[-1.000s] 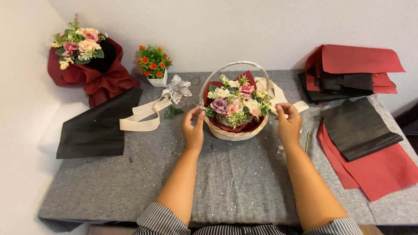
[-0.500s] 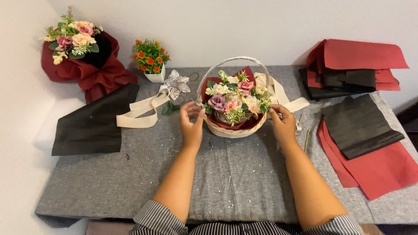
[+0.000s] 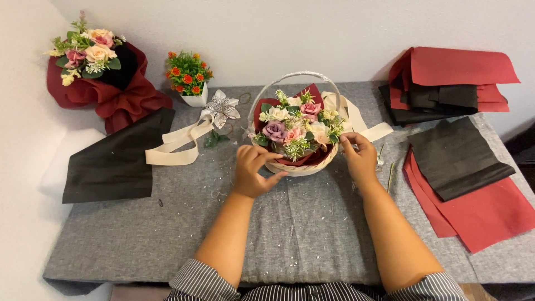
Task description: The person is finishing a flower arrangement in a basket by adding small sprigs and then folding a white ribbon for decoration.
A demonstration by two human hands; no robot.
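**Q:** Both hands — where do you see them, and in what state?

**A:** From my remote station I see the left hand (image 3: 253,170) at the near left side of the flower basket (image 3: 295,134), fingers curled loosely with the fingertips at the basket's front rim; it clamps nothing that I can make out. The right hand (image 3: 359,159) sits at the basket's right side, its fingertips pinched together at the rim beside the cream ribbon (image 3: 356,120); I cannot tell whether they grip the ribbon, a leaf or the rim itself. The two hands are apart, with the basket between them.

**Q:** Where does the basket stand, and what does it hold?

**A:** It stands upright on the grey counter (image 3: 290,234), near the far edge and roughly central. A pale arched handle rises over it. Inside I see dark red wrapping paper and pink, cream and mauve roses with green sprigs.

**Q:** What lies around it?

**A:** To the left, a second cream ribbon bearing a silver flower ornament (image 3: 222,108) trails toward a black sheet (image 3: 114,161). Behind these stand a small pot of orange flowers (image 3: 188,75) and a red-wrapped bouquet (image 3: 100,72) against the wall. To the right, I note folded red and black sheets stacked (image 3: 451,83) at the far corner, and loose black (image 3: 454,156) and red sheets (image 3: 485,209) nearer the front.
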